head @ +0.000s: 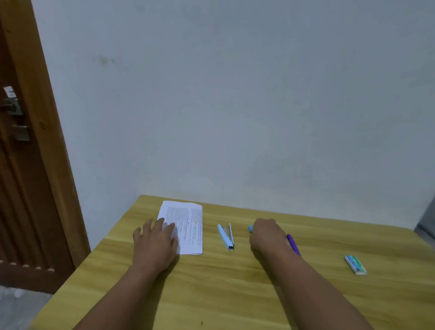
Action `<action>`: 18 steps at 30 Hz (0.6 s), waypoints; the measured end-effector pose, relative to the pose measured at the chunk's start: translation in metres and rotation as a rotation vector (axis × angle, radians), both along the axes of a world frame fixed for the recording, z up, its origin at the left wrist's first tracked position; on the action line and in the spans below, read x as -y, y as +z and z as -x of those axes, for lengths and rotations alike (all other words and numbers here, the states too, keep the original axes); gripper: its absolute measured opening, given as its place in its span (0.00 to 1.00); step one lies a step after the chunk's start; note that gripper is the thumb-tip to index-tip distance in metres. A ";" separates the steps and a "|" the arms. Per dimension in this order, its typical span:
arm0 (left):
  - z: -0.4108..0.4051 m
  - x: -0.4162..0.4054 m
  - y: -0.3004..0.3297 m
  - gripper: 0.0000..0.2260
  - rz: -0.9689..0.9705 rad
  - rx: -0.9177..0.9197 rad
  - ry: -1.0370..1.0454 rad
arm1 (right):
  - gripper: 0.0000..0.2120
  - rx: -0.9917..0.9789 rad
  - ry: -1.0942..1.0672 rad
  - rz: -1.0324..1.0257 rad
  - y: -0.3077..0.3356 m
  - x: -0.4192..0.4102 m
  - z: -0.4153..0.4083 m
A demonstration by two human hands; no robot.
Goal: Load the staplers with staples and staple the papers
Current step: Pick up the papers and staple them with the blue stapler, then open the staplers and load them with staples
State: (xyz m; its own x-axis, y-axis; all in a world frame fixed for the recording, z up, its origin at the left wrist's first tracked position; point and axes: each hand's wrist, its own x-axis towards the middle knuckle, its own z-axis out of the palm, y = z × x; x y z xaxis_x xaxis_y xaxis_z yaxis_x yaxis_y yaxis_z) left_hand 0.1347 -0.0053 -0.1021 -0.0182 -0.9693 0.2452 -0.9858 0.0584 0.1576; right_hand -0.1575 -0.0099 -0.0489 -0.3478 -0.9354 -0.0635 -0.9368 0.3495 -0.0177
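Note:
A printed sheet of paper [189,226] lies on the wooden table [230,291] at the back left. My left hand [155,245] rests flat on its near left corner, fingers spread. A light blue stapler [225,237] lies opened out just right of the paper. My right hand [268,237] is curled over a small blue thing [250,228], mostly hidden, and a purple stapler [293,244] pokes out from under the wrist. Whether the hand grips either one I cannot tell. A small green and white staple box [355,265] sits to the right.
A pale wall rises right behind the table's far edge. A brown wooden door [14,179] with a metal latch stands to the left, past the table's left edge. Grey floor shows at the lower left.

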 end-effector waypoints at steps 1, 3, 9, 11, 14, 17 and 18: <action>0.003 -0.003 0.000 0.19 0.033 -0.022 -0.012 | 0.17 0.011 0.003 0.017 -0.001 -0.001 0.001; 0.009 -0.010 0.007 0.21 0.160 -0.048 -0.056 | 0.12 0.068 0.016 0.089 0.004 -0.006 0.003; 0.057 -0.042 0.040 0.18 0.090 -0.513 -0.144 | 0.10 0.387 0.228 0.451 0.008 -0.043 -0.010; 0.081 -0.054 0.053 0.17 -0.158 -0.876 -0.179 | 0.11 0.499 0.329 0.568 0.000 -0.066 -0.023; 0.107 -0.068 0.068 0.14 -0.364 -1.229 -0.272 | 0.07 0.571 0.434 0.658 -0.016 -0.092 -0.033; 0.118 -0.077 0.070 0.12 -0.340 -1.252 -0.297 | 0.05 0.751 0.402 0.674 -0.025 -0.108 -0.027; 0.119 -0.079 0.070 0.13 -0.349 -1.261 -0.309 | 0.04 0.872 0.354 0.679 -0.026 -0.110 -0.024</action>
State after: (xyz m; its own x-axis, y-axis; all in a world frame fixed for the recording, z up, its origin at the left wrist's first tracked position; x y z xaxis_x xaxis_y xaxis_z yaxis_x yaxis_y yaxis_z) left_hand 0.0154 0.0736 -0.0323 -0.1925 -0.9813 -0.0009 -0.1125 0.0211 0.9934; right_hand -0.1333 0.1003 -0.0753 -0.1454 -0.9052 0.3994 -0.5577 -0.2585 -0.7888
